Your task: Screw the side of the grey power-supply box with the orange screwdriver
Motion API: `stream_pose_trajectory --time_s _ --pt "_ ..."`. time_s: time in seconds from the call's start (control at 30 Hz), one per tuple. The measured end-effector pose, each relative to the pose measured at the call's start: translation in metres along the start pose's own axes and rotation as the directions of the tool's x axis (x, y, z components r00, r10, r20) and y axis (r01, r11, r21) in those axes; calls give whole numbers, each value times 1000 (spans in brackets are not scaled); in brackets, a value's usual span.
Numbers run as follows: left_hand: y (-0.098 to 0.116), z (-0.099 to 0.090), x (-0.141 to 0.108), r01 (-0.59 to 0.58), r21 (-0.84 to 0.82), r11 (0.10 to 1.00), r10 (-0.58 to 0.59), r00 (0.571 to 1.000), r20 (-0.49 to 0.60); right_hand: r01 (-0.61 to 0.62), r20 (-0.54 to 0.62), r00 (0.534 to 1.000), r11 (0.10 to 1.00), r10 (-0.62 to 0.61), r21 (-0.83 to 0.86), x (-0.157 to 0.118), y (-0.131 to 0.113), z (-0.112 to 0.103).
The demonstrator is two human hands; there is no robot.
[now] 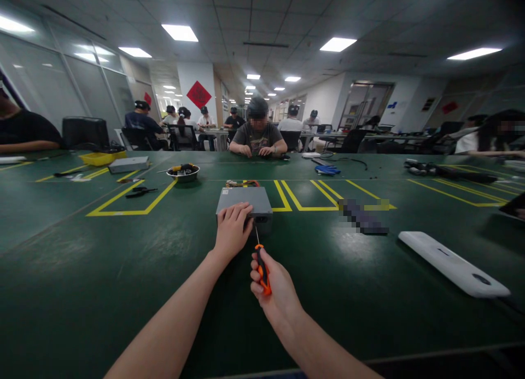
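two hands: left hand [232,230] open on a metal box [244,200], right hand [275,291] clenching an orange screwdriver [262,269].

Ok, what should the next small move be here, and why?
Probably touch the screwdriver tip to the front of the grey box: the right hand holds it with the tip close to the box, and the left hand steadies the box from above.

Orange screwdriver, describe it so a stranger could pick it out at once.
On the long green workbench, a grey metal box sits under the person's left hand. Beside it, the right hand grips an orange-and-black screwdriver, its thin shaft pointing at the box's front edge.
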State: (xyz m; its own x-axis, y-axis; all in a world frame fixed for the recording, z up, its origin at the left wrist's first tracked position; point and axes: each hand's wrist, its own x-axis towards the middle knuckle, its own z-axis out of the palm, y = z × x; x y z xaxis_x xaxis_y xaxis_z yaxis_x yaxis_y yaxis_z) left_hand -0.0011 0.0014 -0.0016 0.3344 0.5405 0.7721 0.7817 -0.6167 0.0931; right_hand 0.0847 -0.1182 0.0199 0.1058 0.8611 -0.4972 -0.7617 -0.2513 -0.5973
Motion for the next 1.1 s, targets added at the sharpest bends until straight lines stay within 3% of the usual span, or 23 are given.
stream_pose_trajectory --time_s 0.13,0.37,0.67,0.97,1.1 --pt "-1 0 0 -1 -9 1000 1 1000 3 -20 6 1000 999 20 -33 -1 -3 0" --pt "-1 0 0 0 -18 1000 0 1000 4 45 -15 999 999 -46 -23 -1 -2 1" --pt "-2 0 0 5 -17 1000 -5 1000 12 -37 34 999 998 39 -46 1 -4 4" --pt "1 -3 0 5 -11 1000 -4 1000 29 40 49 998 997 -37 -65 4 -22 -35" --pt "1 -4 0 14 -9 1000 -14 999 31 50 50 998 996 -46 -71 7 -26 -39"
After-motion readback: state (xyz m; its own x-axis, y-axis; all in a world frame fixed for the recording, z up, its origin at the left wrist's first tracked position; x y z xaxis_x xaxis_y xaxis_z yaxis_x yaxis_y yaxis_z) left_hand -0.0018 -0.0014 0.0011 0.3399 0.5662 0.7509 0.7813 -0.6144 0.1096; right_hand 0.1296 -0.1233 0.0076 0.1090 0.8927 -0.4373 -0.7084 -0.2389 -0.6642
